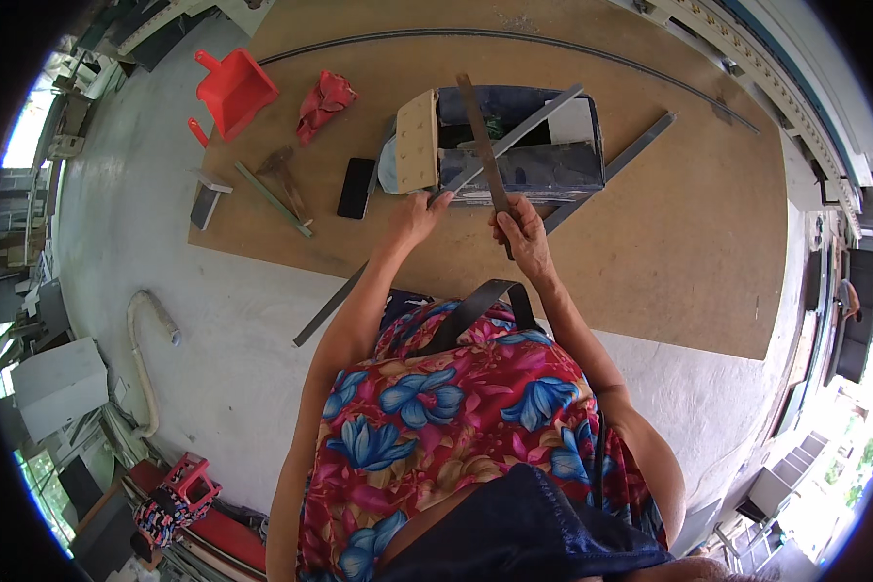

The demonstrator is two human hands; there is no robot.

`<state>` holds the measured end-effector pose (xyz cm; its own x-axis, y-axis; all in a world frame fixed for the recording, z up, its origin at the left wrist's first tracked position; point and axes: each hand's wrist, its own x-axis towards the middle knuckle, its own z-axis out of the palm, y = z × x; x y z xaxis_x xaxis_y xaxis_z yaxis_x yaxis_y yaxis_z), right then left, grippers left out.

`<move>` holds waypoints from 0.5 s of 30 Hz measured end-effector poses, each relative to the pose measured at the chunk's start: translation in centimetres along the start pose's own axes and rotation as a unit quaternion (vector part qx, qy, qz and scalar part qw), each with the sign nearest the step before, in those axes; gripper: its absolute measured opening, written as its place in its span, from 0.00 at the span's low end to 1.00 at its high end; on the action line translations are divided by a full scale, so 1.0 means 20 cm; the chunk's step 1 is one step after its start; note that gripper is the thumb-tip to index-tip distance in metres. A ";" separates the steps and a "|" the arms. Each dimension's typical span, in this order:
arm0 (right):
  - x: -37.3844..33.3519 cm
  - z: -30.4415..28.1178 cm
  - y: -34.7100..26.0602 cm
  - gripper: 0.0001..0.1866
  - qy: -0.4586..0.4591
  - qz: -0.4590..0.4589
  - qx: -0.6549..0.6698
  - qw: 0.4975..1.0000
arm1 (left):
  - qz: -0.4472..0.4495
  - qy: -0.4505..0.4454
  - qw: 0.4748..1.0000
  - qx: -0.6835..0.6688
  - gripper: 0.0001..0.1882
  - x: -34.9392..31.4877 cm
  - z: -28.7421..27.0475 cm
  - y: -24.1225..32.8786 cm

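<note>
While holding strips, both grips clenched: left hand point(419, 215), right hand point(521, 225), over dark box point(519, 165).

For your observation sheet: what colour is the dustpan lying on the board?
Red; the dustpan shows best in the head view, at the board's far left corner.

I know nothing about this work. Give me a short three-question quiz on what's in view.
1. True or false: the right hand holds a flat metal strip.
2. What does the left hand grip? A) red dustpan B) long grey metal bar C) phone
3. Name the dark flat thing left of the open box.

Key: 1 true. 2 B, the long grey metal bar. 3 a black phone on the brown board.
</note>
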<state>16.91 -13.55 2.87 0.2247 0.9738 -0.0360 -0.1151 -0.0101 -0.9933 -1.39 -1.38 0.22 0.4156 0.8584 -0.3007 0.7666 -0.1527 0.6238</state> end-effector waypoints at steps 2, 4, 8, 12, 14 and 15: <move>0.00 0.00 -0.04 0.09 -0.006 0.060 0.074 0.995 | 0.000 0.005 1.000 -0.022 0.33 0.00 -0.01 0.00; 0.00 0.00 -0.04 0.09 -0.015 0.051 0.098 0.994 | 0.013 0.035 0.998 -0.059 0.32 0.01 -0.01 -0.01; 0.01 0.00 -0.03 0.09 -0.019 0.056 0.214 0.975 | -0.005 -0.022 0.998 -0.063 0.34 -0.02 -0.10 0.09; 0.03 -0.02 0.06 0.08 -0.022 0.087 0.241 0.966 | -0.008 -0.020 0.998 -0.053 0.37 -0.05 -0.17 0.18; 0.04 0.02 0.04 0.12 0.020 0.030 0.218 0.975 | -0.009 -0.034 0.999 -0.040 0.37 -0.07 -0.18 0.22; 0.04 0.04 0.01 0.12 0.019 0.030 0.219 0.975 | 0.062 -0.012 0.992 -0.105 0.37 -0.07 -0.17 0.23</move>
<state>16.31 -12.58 2.74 0.2394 0.9653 -0.1039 -0.5286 0.0398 -0.8479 -0.05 -1.70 5.97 0.5138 0.8272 -0.2275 0.5910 -0.1490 0.7928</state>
